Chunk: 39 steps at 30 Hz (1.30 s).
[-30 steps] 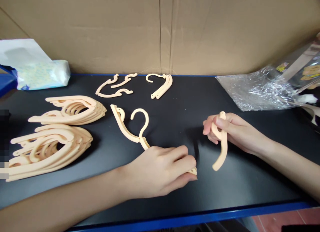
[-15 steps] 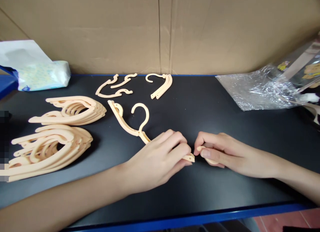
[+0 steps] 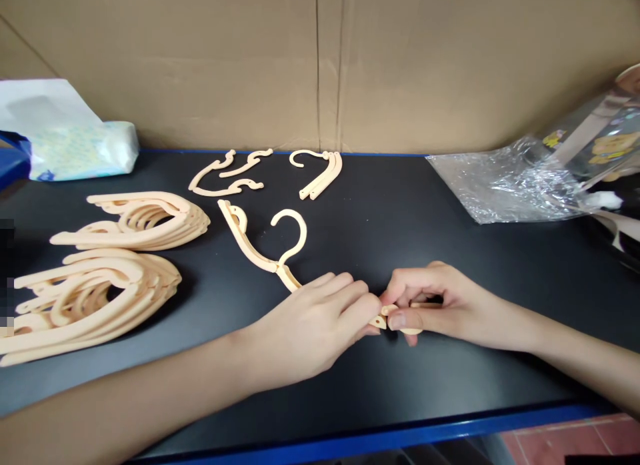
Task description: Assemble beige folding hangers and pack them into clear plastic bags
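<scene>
My left hand [image 3: 315, 331] lies curled over one arm of a peach plastic folding hanger [image 3: 260, 248], whose hook and other arm stick out to the upper left on the black table [image 3: 380, 205]. My right hand [image 3: 435, 305] pinches a separate peach arm piece [image 3: 403, 311], mostly hidden under the fingers. The end of that piece touches the end of the hanger arm between my two hands.
Two piles of folded peach hangers [image 3: 100, 271] lie at the left. Loose hanger parts [image 3: 235, 171] and a folded hanger [image 3: 320, 168] rest near the cardboard wall. A tissue pack [image 3: 75, 148] is at far left, crinkled clear plastic bags [image 3: 520, 185] at right. A blue table edge runs along the front.
My right hand came down from holding the arm piece upright and moved left, bringing the piece flat against the end of the hanger. My left hand shifted slightly with the hanger.
</scene>
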### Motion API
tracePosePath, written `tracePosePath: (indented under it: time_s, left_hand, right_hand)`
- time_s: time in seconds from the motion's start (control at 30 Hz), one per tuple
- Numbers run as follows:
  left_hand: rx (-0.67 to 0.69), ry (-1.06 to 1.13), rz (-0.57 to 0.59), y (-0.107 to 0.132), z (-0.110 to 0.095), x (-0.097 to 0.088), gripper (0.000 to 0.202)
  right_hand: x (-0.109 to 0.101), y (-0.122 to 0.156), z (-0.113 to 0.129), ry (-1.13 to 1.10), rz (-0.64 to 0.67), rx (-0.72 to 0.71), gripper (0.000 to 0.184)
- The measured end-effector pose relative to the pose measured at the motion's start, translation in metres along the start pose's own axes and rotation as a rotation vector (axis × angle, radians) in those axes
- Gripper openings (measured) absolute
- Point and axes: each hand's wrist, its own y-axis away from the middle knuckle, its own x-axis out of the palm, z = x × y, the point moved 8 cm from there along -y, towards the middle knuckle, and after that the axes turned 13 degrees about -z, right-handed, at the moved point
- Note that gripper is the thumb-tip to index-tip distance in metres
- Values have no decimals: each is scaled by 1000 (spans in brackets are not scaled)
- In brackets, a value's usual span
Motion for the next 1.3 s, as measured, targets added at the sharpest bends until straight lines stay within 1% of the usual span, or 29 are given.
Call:
tracePosePath:
  time_s: [0.13, 0.23, 0.4, 0.5, 0.63, 0.83, 0.93, 1.07, 1.13, 1.17, 1.3]
  left_hand:
    - [-6, -36, -31, -2, 2, -2, 21]
    - [-52, 3, -41, -2, 7, -3, 21]
    - [-90, 52, -12, -2, 9, -2, 22]
    - [-119, 69, -11, -2, 11, -1, 22]
    - [-128, 63, 15, 0, 13, 2, 22]
    - [-188, 102, 63, 1, 17, 5, 20]
    - [-200, 115, 75, 1, 17, 4, 19]
    - [-265, 125, 101, 2, 20, 4, 13]
    - [-274, 128, 111, 2, 22, 5, 13]
    - [-254, 122, 108, 2, 21, 5, 14]
    - [-109, 47, 87, 1, 13, 6, 22]
  right_hand:
    - [-2, -4, -5, -94, -31, 80, 21]
    - [-2, -6, -5, -188, -63, 121, 20]
    - [2, -6, -4, -229, -36, 137, 23]
    - [0, -6, -3, -230, -44, 122, 25]
    - [0, -5, -4, -151, -64, 73, 26]
    - [-4, -2, 4, 73, -135, -147, 17]
    - [-3, 1, 6, 116, -137, -209, 15]
    - [-2, 5, 8, 228, -143, -278, 11]
    - [-1, 7, 9, 299, -151, -295, 11]
    - [-1, 7, 9, 311, -150, -288, 12]
    - [2, 6, 5, 208, -98, -182, 15]
